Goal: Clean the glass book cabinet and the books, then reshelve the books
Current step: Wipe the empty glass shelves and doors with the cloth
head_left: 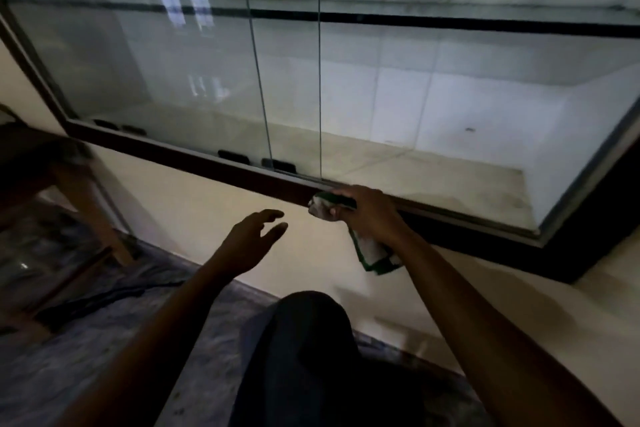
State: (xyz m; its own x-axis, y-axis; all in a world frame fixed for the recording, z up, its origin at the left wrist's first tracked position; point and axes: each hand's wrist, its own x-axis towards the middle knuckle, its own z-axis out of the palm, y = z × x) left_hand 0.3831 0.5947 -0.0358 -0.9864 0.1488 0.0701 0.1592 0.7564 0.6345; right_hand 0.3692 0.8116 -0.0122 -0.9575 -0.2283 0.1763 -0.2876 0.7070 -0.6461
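Fingers (pixel 338 212) of right hand (pixel 367 215) grip cloth (pixel 373 251), seemingly hanging lengthwise down | left hand (pixel 247 243) spread, empty

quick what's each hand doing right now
Left hand: open, fingers spread, holding nothing.
Right hand: gripping a green and white cloth at the cabinet frame.

One cabinet (pixel 194 158), two glass panes (pixel 138 62) (pixel 294 80), one cloth (pixel 372 250), two hands (pixel 249 239) (pixel 363 208).

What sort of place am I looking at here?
Probably a room in a home: a wall-set glass cabinet with sliding panes, a wooden table beside it, and a cloth in the right hand.
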